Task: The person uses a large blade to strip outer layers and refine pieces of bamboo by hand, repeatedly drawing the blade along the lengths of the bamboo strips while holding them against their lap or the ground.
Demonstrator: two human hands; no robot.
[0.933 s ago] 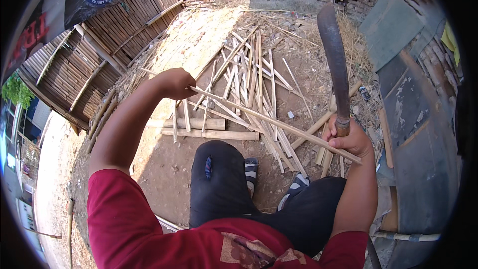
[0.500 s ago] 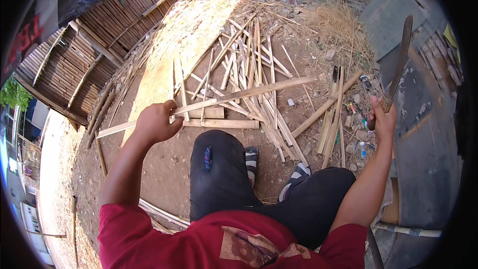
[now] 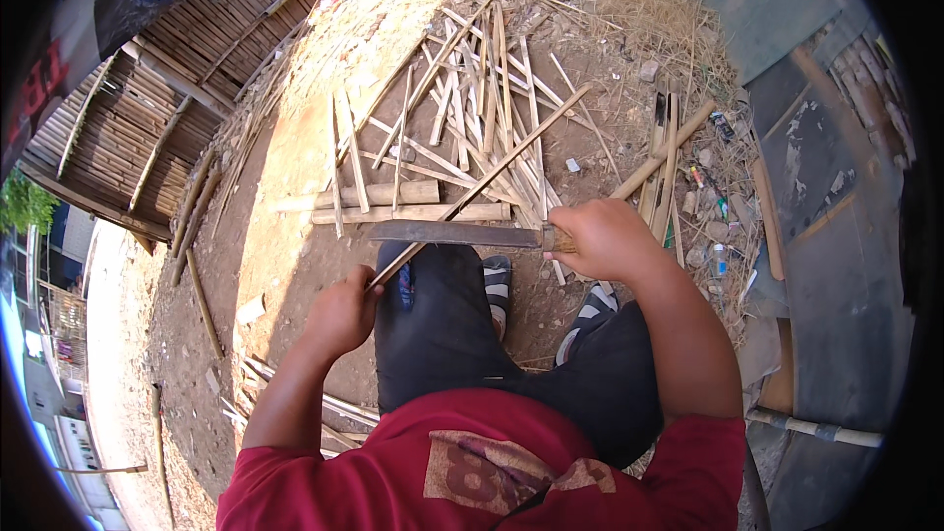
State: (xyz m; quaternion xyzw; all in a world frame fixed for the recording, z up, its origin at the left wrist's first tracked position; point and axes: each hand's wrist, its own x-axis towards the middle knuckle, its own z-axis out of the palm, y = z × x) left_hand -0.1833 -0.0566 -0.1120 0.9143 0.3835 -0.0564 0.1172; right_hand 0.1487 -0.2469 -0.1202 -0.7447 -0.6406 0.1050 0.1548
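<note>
My left hand (image 3: 342, 313) is closed around the near end of a long split bamboo strip (image 3: 521, 147), which slants up and away to the right above my knee. The wooden handle of a machete is in my closed right hand (image 3: 595, 239). Its long dark blade (image 3: 462, 234) points left, lies nearly level and crosses the strip just beyond my left hand. Whether the blade bites into the strip, I cannot tell. Past the blade, two round bamboo poles (image 3: 339, 196) lie on the ground, with a few strips leaning across them.
A heap of split bamboo strips (image 3: 489, 103) spreads over the dirt ahead. To the right are a thicker bamboo pole (image 3: 700, 120), small litter with a plastic bottle (image 3: 720, 261), and dark boards (image 3: 846, 334). A bamboo-slat structure (image 3: 147, 138) stands at left; more strips lie behind my left arm.
The machete has swung from upright at the far right to level across the strip. My left hand has come nearer me; the strip now slants more steeply, and a piece lies on the ground at left.
</note>
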